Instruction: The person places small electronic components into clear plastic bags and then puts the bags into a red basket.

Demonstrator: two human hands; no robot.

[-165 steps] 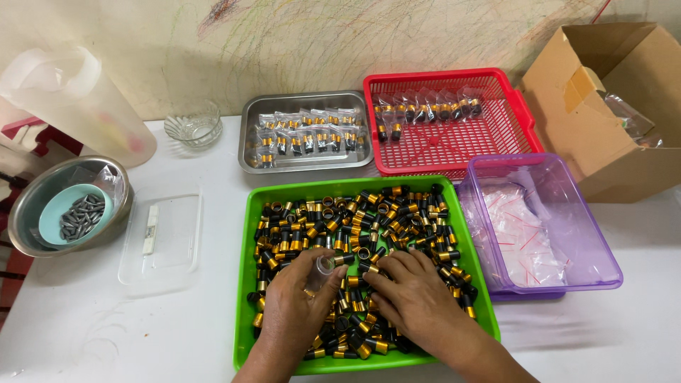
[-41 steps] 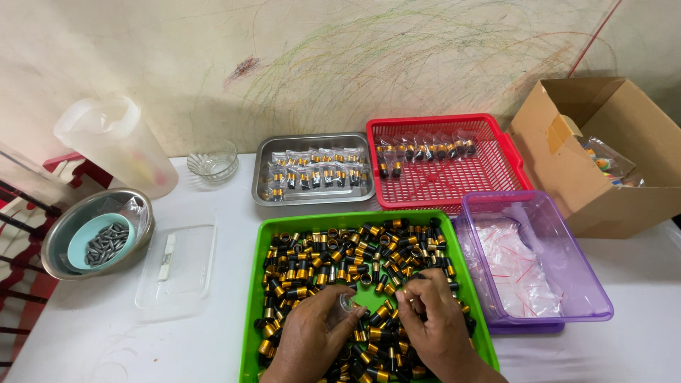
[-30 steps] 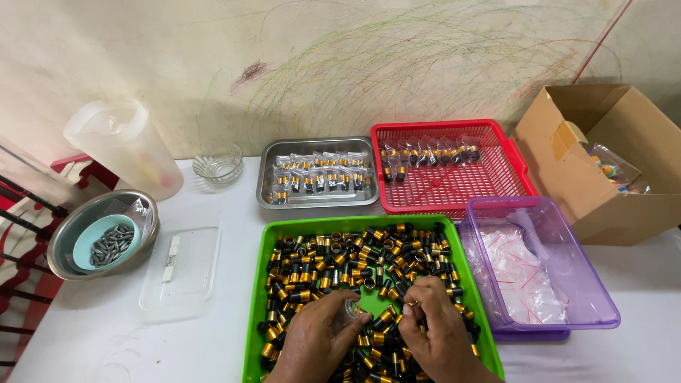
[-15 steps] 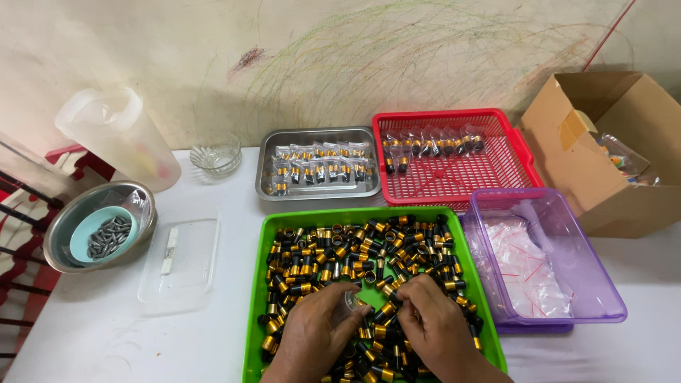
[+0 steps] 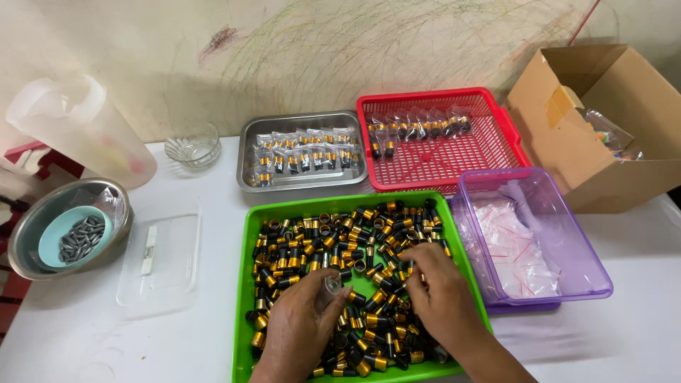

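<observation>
My left hand (image 5: pixel 301 323) pinched a clear cap (image 5: pixel 332 285) mid-tray (image 5: pixel 245 284); my right hand (image 5: pixel 440 287), fingers curled, picked among tubes (image 5: pixel 312 248) beside it.

A makeshift home workshop for sorting and packing small parts

A white table (image 5: pixel 85 333) set against a scribbled-on wall (image 5: pixel 355 57) carries a green tray (image 5: pixel 245 284) heaped with black-and-gold caps (image 5: pixel 305 248), a steel tray (image 5: pixel 245 159) and red basket (image 5: pixel 440 170) of bagged ones, a purple tub (image 5: pixel 596 269) of clear bags and a cardboard box (image 5: pixel 610 177)
</observation>
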